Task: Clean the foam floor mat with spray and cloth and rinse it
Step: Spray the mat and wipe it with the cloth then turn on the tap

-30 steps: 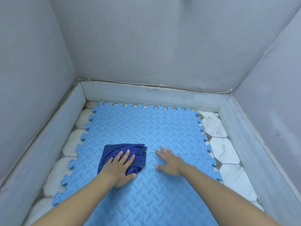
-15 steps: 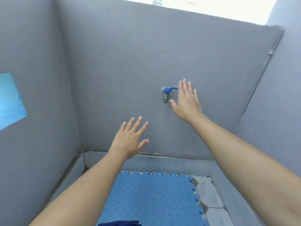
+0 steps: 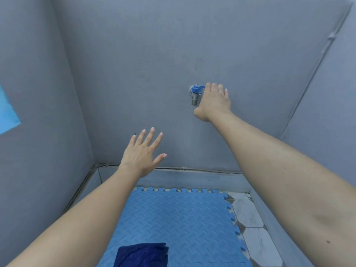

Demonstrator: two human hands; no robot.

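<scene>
The light blue foam mat [image 3: 179, 218] lies on the floor below me, its toothed edge near the back wall. A dark blue cloth [image 3: 142, 254] sits crumpled on the mat at the bottom edge, with no hand on it. A wall tap [image 3: 195, 94] with a blue lever and a metal spout juts from the grey back wall. My right hand [image 3: 213, 99] reaches up to it, and the fingers touch the end of the blue lever. My left hand [image 3: 142, 153] hovers in the air lower down, fingers spread, holding nothing. No water runs from the spout.
Grey walls close in on three sides, with a raised skirting [image 3: 192, 178] along the bottom. White hexagonal floor tiles [image 3: 248, 212] show to the right of the mat. A light blue panel [image 3: 7, 114] is on the left wall. A thin conduit [image 3: 308, 74] runs up the right wall.
Both hands left the cloth and mat and rose as my view tilted up to the wall. My right hand went from beside the tap onto its blue lever.
</scene>
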